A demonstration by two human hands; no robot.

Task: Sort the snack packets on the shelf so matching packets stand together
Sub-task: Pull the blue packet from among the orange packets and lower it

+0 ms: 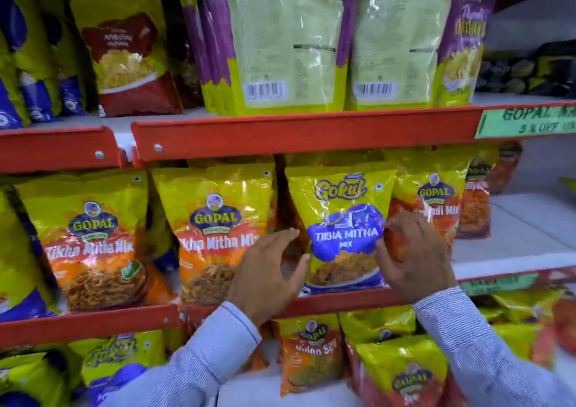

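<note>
A yellow Gokul Tikha Mitha Mix packet (341, 229) with a blue label stands upright on the middle shelf (343, 302), its long axis vertical, its printed face turned outward and its top seal just under the red rail of the upper shelf (280, 132). Its base sits right behind the middle shelf's red front lip.

The left hand (265, 275) hovers at the packet's left edge, fingers spread wide and loosely curved, the thumb near the packet's lower left side; whether it touches the foil cannot be told. The right hand (411, 257) is at the packet's right edge, fingers bent and the fingertips (388, 224) against the blue label, partly covering the orange Gopal packet on the right (431, 201). It holds nothing closed in its grip.

To the left of the Gokul packet stands a Gopal Tikha Mitha Mix packet (218, 229), also upright, with a dark narrow gap between the two. Further left is a second Gopal Tikha Mitha Mix packet (90, 241), leaning slightly. On the right, past the orange Gopal packet and another one behind it, the shelf board is bare white, the widest open room in this row.

On the upper shelf, two pale green packets (280, 42) show their backs with barcodes, between purple-edged ones. On the lower shelf, a Gopal Nylon Sev packet (311, 356) stands below the hands, and another Gokul packet (115, 353) lies lower left.
</note>
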